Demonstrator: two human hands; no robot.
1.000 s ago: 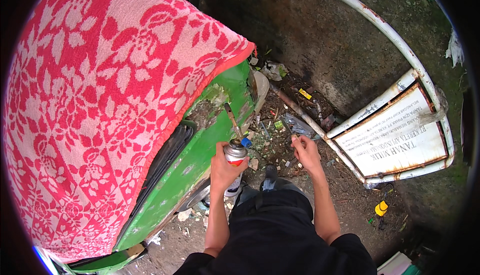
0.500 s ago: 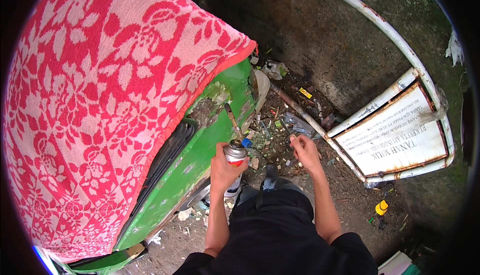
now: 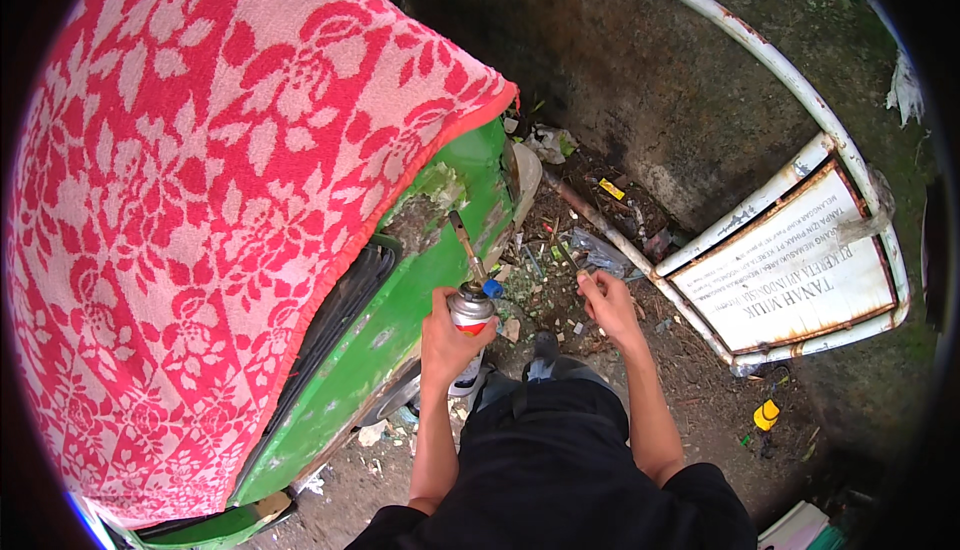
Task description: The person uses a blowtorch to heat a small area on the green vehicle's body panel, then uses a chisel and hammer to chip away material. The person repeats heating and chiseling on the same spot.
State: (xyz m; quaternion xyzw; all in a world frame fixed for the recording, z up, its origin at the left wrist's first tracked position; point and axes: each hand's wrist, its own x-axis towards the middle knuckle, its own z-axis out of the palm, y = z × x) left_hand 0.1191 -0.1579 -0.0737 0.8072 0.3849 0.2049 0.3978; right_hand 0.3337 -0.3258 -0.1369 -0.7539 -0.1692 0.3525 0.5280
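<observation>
A gas blowtorch [image 3: 472, 302] is upright in my left hand [image 3: 450, 338], whose fingers wrap round its silver canister. Its metal nozzle [image 3: 464, 234] tilts toward the green car body [image 3: 388, 300], near a patch of peeling, bare paint [image 3: 430, 200]. A blue knob [image 3: 492, 288] sticks out from the torch head. No flame can be made out. To the right, my right hand [image 3: 610, 308] pinches a thin, dark, narrow tool [image 3: 568, 256] that points up and left, apart from the car. Its exact kind is too small to tell.
A red and pink floral blanket [image 3: 230, 180] covers much of the car. On the right, a rusty white pipe frame [image 3: 740, 30] with a sign panel [image 3: 790, 260] leans by a concrete wall [image 3: 600, 70]. Rubble and litter [image 3: 540, 260] cover the ground, with a yellow object [image 3: 766, 415] at right.
The view has shifted very slightly. Both hands keep their grips and nearly the same places, and the nozzle stays by the car's peeling patch.
</observation>
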